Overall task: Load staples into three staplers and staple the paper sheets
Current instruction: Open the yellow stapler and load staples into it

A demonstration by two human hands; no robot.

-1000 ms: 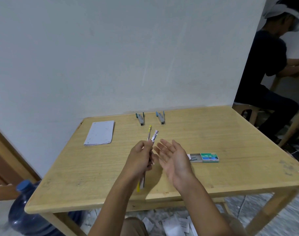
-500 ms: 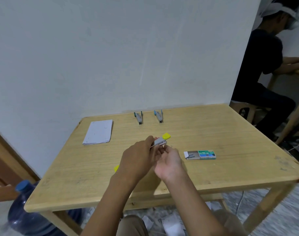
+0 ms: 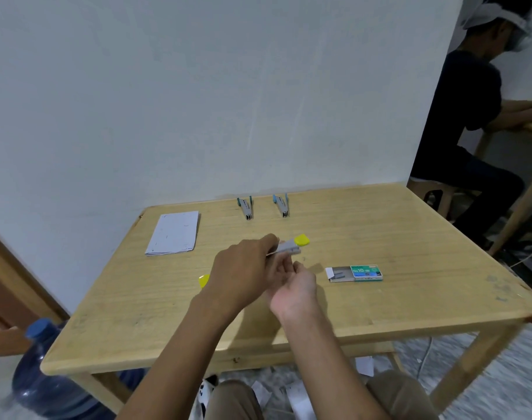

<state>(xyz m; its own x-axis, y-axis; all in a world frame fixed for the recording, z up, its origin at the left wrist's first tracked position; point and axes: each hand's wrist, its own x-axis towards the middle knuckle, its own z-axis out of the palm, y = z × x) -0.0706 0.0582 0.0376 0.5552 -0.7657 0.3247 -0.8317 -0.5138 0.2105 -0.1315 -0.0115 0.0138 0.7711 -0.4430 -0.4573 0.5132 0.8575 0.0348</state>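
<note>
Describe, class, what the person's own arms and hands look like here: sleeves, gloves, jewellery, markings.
The left forearm and right forearm are bare to the frame's lower edge; no sleeve shows. The left hand and right hand wear no gloves; no watch, ring, bracelet or marking is visible.

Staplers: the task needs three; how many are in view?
3. A green stapler and a blue stapler lie near the wall; the left hand holds a yellow stapler. None seems hidden.

A pale wooden table [image 3: 410, 237] is carrying everything. A stack of paper sheets [image 3: 173, 233] is lying near its far left corner. A teal stapler [image 3: 245, 208] and a blue stapler [image 3: 282, 206] are sitting side by side along the far edge, and an open staple box [image 3: 355, 273] is lying right of the middle.
</note>
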